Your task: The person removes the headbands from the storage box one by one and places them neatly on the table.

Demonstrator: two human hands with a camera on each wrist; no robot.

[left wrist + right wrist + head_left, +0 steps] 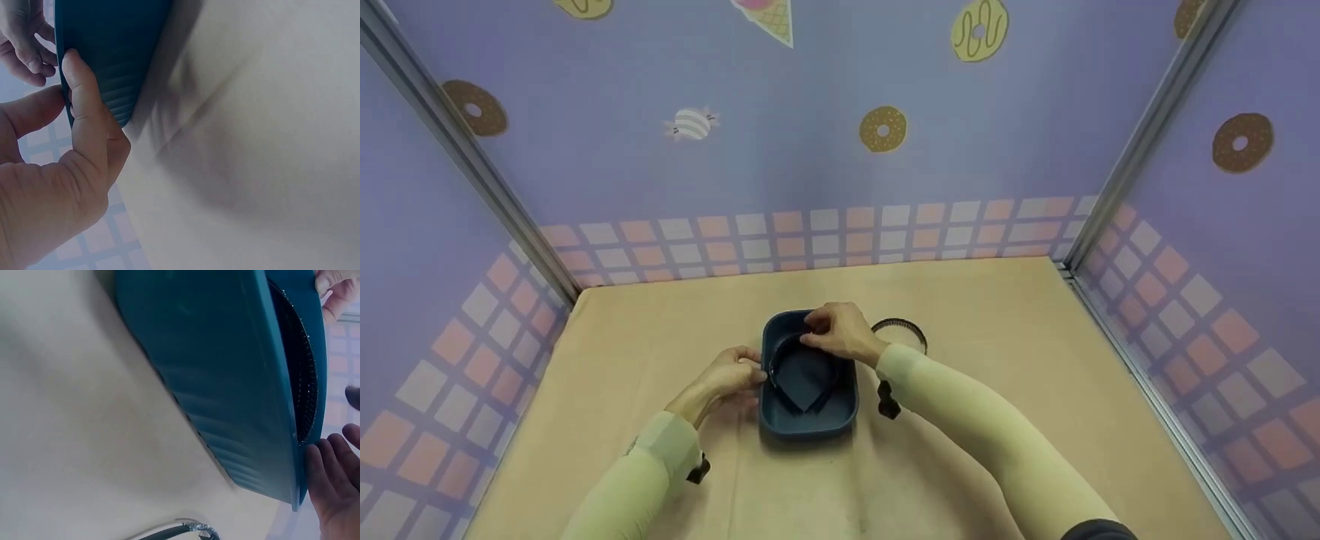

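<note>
A dark blue plastic bin point(810, 424) stands on the table with a black headband point(787, 397) lying inside it. The headband point(304, 371) shows small shiny dots along its band in the right wrist view. My left hand point(731, 375) pinches the bin's left rim between thumb and fingers; the left wrist view shows this hand point(67, 169) close up. Over the far right end of the bin is my right hand point(844, 330), its fingertips beside the top of the headband. In the right wrist view this hand point(337, 478) has its thumb apart from its fingers, with nothing visible between them.
A second dark headband point(911, 328) with a toothed-looking edge lies on the table just right of the bin. The tan-covered table point(660, 315) is bordered by patterned walls point(810, 180) at the back and sides, with metal posts point(1140, 150) at the corners.
</note>
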